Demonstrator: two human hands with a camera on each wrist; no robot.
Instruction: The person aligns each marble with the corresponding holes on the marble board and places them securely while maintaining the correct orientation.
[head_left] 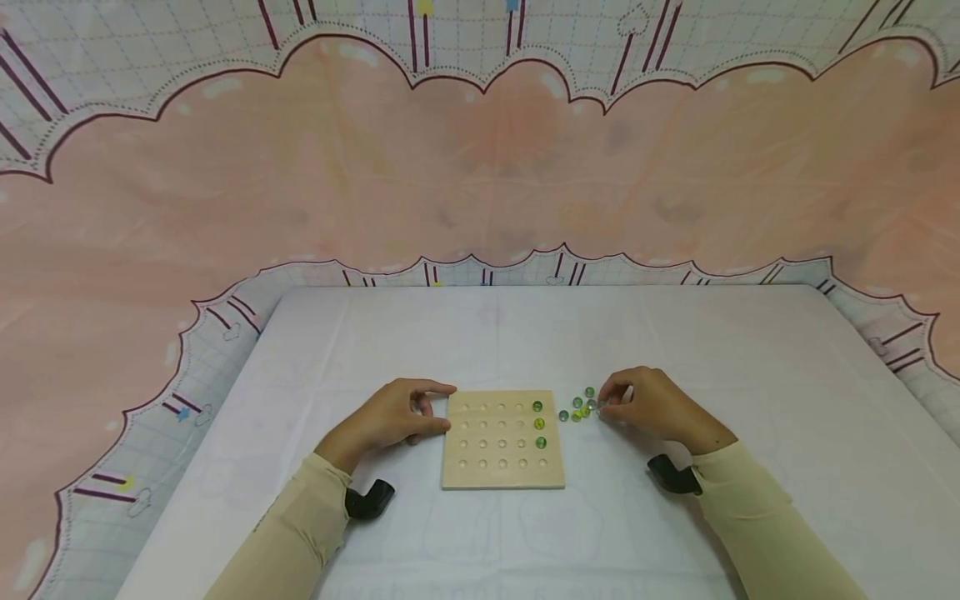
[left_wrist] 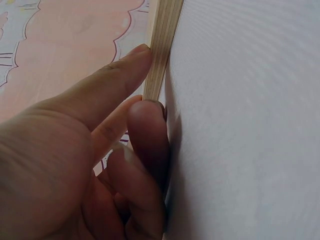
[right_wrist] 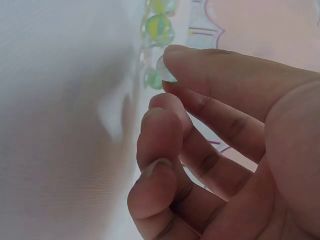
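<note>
A square wooden board [head_left: 492,477] with rows of round dimples lies flat on the white table. Three glass marbles sit in its right-hand column: a green one [head_left: 537,407], a yellow one [head_left: 539,423] and another green one [head_left: 542,442]. My left hand [head_left: 386,414] touches the board's left edge with the thumb, its straight index finger reaching the upper left corner. Just right of the board, my right hand [head_left: 651,406] pinches a clear, pale marble [right_wrist: 165,70] between thumb and index fingertips. Beside those fingertips lies a loose cluster of green and yellow marbles [head_left: 577,402].
The white tabletop [head_left: 495,333] stretches around the board, with a patterned cloth [head_left: 480,183] behind it. Dark wrist cameras, left [head_left: 370,500] and right [head_left: 672,475], stick out inward from the sleeves, close over the table.
</note>
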